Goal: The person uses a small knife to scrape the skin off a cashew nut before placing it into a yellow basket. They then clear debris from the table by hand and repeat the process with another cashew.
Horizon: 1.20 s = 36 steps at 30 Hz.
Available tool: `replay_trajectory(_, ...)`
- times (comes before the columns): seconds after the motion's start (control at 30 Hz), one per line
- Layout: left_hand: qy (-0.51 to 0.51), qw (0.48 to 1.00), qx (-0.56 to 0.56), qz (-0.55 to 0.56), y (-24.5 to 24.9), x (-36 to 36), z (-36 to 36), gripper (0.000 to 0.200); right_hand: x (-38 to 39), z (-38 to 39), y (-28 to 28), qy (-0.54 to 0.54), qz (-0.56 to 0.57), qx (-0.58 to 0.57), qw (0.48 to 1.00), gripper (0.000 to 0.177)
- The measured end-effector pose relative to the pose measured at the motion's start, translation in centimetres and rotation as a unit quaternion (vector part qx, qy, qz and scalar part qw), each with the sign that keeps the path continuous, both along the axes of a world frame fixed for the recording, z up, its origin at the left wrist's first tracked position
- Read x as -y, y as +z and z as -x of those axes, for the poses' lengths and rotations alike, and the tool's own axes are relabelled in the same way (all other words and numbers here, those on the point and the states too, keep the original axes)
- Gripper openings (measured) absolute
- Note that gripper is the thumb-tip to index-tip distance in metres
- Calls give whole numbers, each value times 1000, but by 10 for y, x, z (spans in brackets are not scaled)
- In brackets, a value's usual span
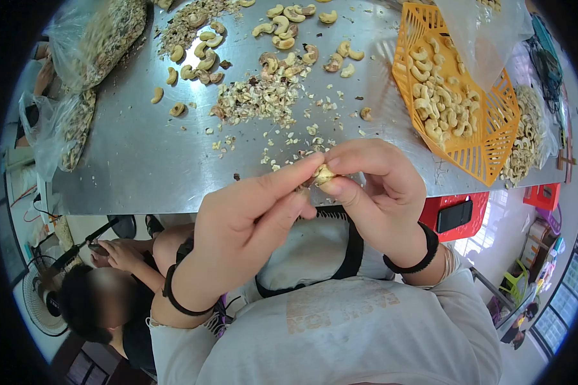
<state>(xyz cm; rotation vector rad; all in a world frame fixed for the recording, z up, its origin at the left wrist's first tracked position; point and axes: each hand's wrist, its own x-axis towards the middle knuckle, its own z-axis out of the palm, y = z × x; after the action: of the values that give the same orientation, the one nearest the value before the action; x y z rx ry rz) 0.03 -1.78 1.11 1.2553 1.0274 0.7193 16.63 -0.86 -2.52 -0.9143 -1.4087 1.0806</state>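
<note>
Both hands meet just over the near edge of the metal table (141, 186). Between the fingertips of my right hand (376, 189) is a pale cashew nut (324, 173), pinched by thumb and forefinger. My left hand (257, 212) is closed against the nut's left side; its fingertips press on something small and dark that I cannot make out. Beyond the hands lies a heap of cashew bits (263, 96), with loose crumbs around it. Several whole cashews (282, 29) are spread farther back and to the left.
An orange basket (501, 122) of cashews stands at the right, with a plastic bag over its back. Bulging plastic bags (103, 45) fill the left corner. A red stool (475, 224) holding a phone is below the right edge. Another person (96, 301) sits at the lower left.
</note>
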Motion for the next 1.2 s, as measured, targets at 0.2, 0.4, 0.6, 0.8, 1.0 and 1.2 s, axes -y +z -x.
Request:
replay_trajectory(0.2, 14, 982, -120, -144, -1, 0, -3, 32, 0, 0, 0, -14, -35, 34, 999, 15)
replay_trajectory(0.4, 20, 996, 61, 63, 4, -4, -1, 32, -1, -3, 0, 6, -13, -16, 1000, 16)
replay_trajectory(0.6, -15, 999, 0, 29, 7, -5, 0, 36, -2, -4, 2, 13, -11, -15, 1000, 17)
replay_trajectory(0.8, -22, 999, -6, -24, 7, -4, 0, 37, -2, -4, 2, 15, -19, -11, 1000, 18)
replay_trajectory(1.0, -24, 998, -26, -60, 2, -2, 0, 34, -2, -3, 1, 9, -33, 1, 999, 18)
replay_trajectory(1.2, -20, 994, -75, -77, 6, -3, 2, 33, -1, -4, 1, 10, -68, 55, 996, 17)
